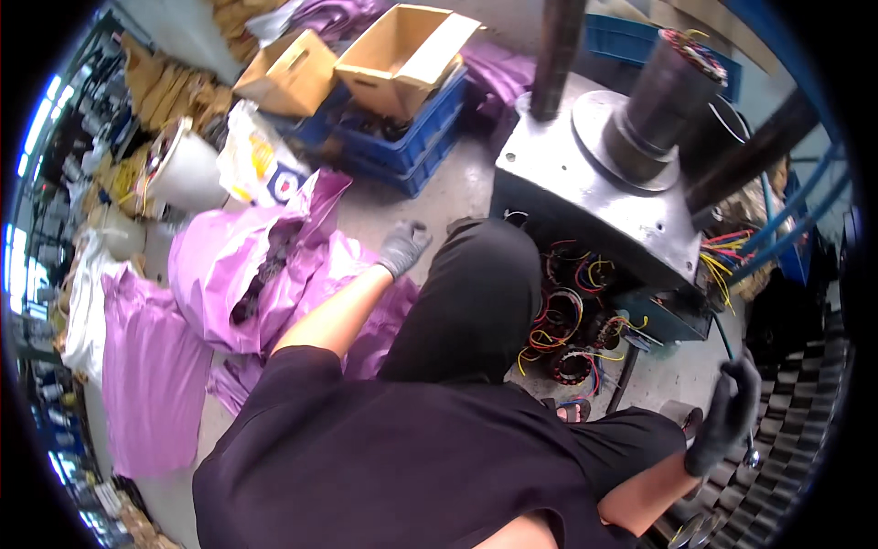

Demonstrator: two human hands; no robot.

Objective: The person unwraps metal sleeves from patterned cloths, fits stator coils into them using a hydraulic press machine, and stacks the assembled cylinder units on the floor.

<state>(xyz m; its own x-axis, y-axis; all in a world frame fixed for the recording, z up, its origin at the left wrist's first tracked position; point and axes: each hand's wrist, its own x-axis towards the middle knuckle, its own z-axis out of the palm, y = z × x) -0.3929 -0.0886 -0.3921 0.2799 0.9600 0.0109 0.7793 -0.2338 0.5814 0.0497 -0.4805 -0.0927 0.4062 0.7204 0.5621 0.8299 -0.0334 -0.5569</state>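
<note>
1. Slim dark lever (722,335), lower right of press (572,169), meets right grip (725,416); can't tell if clenched.
2. Left grip (404,248), left of press: released, fingers loosely bent, gray fabric glove.
3. On press: dark cylinder (666,96), smooth-sided, reddish wire-wound end.

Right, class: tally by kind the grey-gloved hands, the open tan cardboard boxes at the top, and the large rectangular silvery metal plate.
Grey-gloved hands: 2 (left hand, right hand)
Open tan cardboard boxes: 2 (left box, right box)
Large rectangular silvery metal plate: 1
Total: 5
</note>
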